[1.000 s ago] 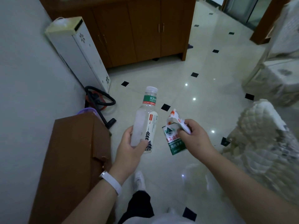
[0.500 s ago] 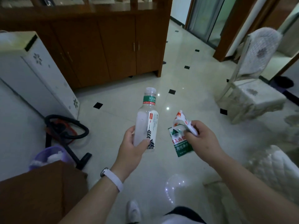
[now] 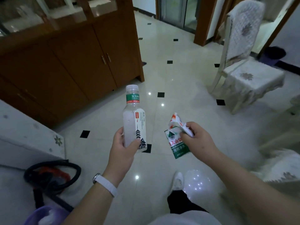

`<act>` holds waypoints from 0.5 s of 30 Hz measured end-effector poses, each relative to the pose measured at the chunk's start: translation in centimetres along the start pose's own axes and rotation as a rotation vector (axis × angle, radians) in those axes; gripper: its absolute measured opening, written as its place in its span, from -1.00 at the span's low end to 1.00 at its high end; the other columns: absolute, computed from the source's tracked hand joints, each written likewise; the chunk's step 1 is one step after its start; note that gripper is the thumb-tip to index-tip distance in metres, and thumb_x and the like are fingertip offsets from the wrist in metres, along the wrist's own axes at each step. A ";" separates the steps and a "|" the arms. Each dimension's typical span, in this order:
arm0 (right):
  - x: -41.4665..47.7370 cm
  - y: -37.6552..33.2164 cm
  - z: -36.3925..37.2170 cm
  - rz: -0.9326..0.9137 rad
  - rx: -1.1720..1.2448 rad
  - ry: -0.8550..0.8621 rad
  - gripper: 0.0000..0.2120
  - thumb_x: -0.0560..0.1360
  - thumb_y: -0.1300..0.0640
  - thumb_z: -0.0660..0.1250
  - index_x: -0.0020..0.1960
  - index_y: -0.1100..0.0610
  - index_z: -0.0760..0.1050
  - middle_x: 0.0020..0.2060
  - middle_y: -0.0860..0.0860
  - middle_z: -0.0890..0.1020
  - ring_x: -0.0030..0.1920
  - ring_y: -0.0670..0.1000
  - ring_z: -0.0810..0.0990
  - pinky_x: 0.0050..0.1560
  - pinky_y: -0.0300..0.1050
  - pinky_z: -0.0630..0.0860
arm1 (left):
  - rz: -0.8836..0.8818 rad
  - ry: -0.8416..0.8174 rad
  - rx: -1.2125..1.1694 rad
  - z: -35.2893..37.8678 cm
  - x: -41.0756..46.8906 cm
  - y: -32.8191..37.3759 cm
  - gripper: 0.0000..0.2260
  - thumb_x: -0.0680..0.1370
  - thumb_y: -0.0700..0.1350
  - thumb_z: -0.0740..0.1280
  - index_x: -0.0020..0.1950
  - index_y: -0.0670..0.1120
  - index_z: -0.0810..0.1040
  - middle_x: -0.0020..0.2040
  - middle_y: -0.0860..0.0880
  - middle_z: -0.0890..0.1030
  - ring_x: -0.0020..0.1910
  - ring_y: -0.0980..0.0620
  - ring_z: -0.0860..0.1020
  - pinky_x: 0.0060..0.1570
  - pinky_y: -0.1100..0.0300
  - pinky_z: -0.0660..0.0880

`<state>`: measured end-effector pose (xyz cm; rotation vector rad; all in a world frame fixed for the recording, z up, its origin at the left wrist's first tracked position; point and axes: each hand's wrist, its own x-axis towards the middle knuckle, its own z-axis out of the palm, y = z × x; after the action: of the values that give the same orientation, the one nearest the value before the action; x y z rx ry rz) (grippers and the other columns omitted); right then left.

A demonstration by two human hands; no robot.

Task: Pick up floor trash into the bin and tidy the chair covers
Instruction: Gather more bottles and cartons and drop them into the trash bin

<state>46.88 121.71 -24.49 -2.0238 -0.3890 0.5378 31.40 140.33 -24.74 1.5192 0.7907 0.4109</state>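
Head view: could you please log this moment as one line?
left hand: holds plastic bottle | right hand: pinches crumpled wrappers | purple bin: lower left

Scene is reading as a home, dining/living area.
Wooden sideboard [image 3: 78,62] with glass upper doors is standing on glossy tile floor [image 3: 186,78], fabric-covered dining chair [image 3: 240,65] is sitting near a doorway [image 3: 199,26], vacuum hose [image 3: 78,171] is lying by the wall.
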 end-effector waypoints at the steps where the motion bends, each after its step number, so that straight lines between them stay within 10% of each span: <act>1: 2.2 -0.3 -0.5 0.009 0.019 -0.002 -0.95 0.54 0.18 0.27 -0.07 0.06 0.48 -0.32 -0.01 0.51 -0.35 -0.04 0.39 -0.45 -0.29 0.30 | -0.006 -0.004 0.016 1.0 1.7 0.8 -0.55 0.57 -0.22 0.37 0.40 0.04 0.33 0.19 0.05 0.60 0.07 0.14 0.63 -0.05 0.30 0.58; 15: 23.2 -3.5 -10.4 0.028 0.085 0.146 -0.96 0.51 0.17 0.29 -0.12 0.07 0.46 -0.34 -0.02 0.50 -0.37 -0.06 0.37 -0.42 -0.24 0.30 | 0.088 -0.133 0.051 13.4 22.8 11.0 -0.57 0.55 -0.26 0.38 0.26 0.18 0.37 0.20 0.09 0.59 0.08 0.20 0.62 -0.06 0.29 0.56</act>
<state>71.92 126.87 -21.88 -1.9749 -0.2458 0.4131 58.92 146.98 -20.33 1.6154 0.6361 0.3533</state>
